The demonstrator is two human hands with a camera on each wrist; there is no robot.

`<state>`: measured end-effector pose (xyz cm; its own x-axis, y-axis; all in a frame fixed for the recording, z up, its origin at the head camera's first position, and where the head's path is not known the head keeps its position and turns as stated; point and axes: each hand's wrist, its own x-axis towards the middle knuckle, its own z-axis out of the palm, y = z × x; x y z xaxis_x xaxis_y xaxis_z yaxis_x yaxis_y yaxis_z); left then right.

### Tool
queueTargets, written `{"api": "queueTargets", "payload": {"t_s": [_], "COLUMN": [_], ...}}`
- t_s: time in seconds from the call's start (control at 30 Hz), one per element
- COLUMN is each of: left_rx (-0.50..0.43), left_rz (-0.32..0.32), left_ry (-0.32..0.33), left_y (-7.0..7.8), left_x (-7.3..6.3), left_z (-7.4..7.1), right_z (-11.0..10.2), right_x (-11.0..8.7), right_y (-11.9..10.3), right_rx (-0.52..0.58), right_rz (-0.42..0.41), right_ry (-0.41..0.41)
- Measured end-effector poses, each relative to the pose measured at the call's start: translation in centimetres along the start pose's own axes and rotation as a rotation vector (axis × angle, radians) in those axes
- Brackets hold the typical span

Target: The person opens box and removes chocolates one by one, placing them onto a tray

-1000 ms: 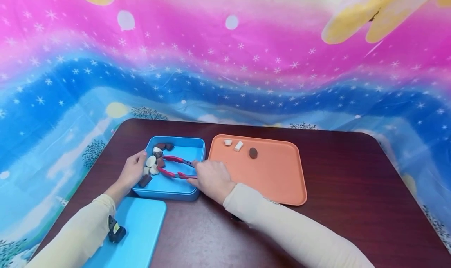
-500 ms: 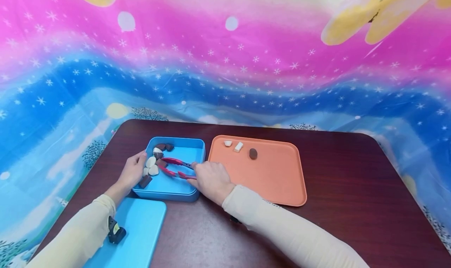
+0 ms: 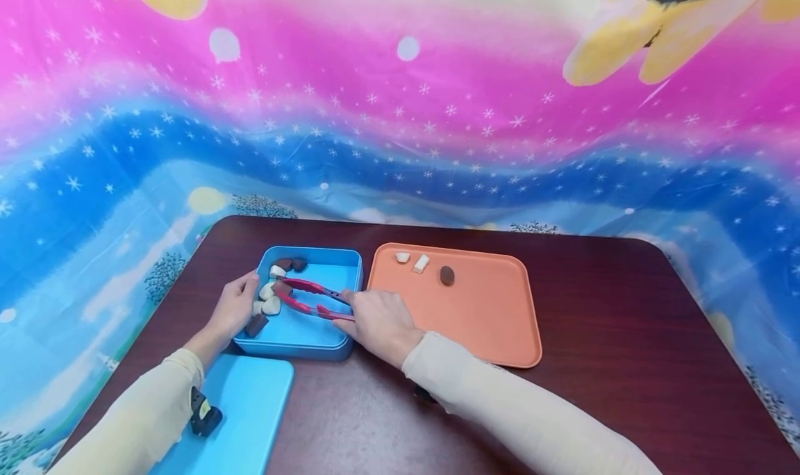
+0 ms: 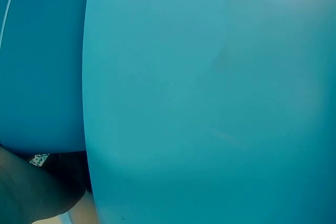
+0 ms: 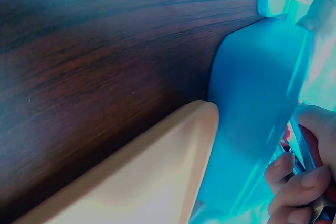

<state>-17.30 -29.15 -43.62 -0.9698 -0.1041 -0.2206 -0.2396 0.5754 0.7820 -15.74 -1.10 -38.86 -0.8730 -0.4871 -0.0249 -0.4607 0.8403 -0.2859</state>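
My left hand (image 3: pixel 234 308) holds the left wall of a blue box (image 3: pixel 312 334) in the head view. My right hand (image 3: pixel 382 322) grips a pair of red-tipped tongs (image 3: pixel 306 285) by the handles, reaching in over the box's right side. The tong tips close round a brown, chocolate-like block (image 3: pixel 282 289) near the box's left side. Beside it lie several cream pieces (image 3: pixel 271 305) and brown pieces (image 3: pixel 256 325), partly covered by the tongs. In the right wrist view, fingers (image 5: pixel 302 187) curl round the tong handles.
An orange tray (image 3: pixel 481 322) right of the box bears two white pieces (image 3: pixel 421 264) and a brown oval piece (image 3: pixel 446 276). A light blue lid (image 3: pixel 250 412) lies in front of the box, under the left forearm. The dark wooden table (image 3: pixel 612 322) stands against a printed curtain (image 3: pixel 400 114).
The tong tips have drawn closer together on the brown block. The tongs and block have shifted slightly left, now covering part of the cream pieces. The left hand stays at the box wall.
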Motion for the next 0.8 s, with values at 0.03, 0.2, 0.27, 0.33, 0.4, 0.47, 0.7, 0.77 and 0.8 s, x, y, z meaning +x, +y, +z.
{"api": "queueTargets", "payload": {"t_s": [0.03, 0.2, 0.27, 0.33, 0.4, 0.47, 0.7, 0.77, 0.8], "left_rx": [0.004, 0.005, -0.005, -0.017, -0.033, -0.044, -0.035, -0.03, -0.027], "left_rz": [0.003, 0.002, -0.008, -0.019, -0.033, -0.037, -0.034, -0.023, -0.017], "left_ry": [0.0, -0.004, -0.01, -0.016, -0.018, -0.019, -0.02, -0.015, -0.013], "left_y": [0.0, 0.1, 0.1, 0.0, -0.1, -0.1, 0.0, 0.1, 0.2], "left_x": [0.0, -0.2, -0.2, -0.3, -0.4, -0.4, -0.5, -0.4, -0.4], "left_z": [0.0, -0.1, -0.1, 0.0, 0.1, 0.2, 0.4, 0.3, 0.3], "right_z": [-0.2, -1.0, -1.2, -1.3, -1.4, -1.5, -2.3, -2.5, -2.7], "right_x": [-0.2, -1.0, -1.4, -1.8, -2.2, -2.5, -4.0, -4.5, -4.7], "right_y": [0.0, 0.4, 0.6, 0.8, 1.1, 1.4, 2.7, 3.0, 3.2], "right_rx": [0.008, 0.04, 0.049, 0.057, 0.07, 0.088, 0.143, 0.139, 0.139], "right_rz": [-0.002, -0.016, -0.017, -0.014, -0.011, -0.006, 0.013, 0.015, 0.02], "right_ry": [0.007, 0.047, 0.058, 0.062, 0.066, 0.072, 0.093, 0.108, 0.114]}}
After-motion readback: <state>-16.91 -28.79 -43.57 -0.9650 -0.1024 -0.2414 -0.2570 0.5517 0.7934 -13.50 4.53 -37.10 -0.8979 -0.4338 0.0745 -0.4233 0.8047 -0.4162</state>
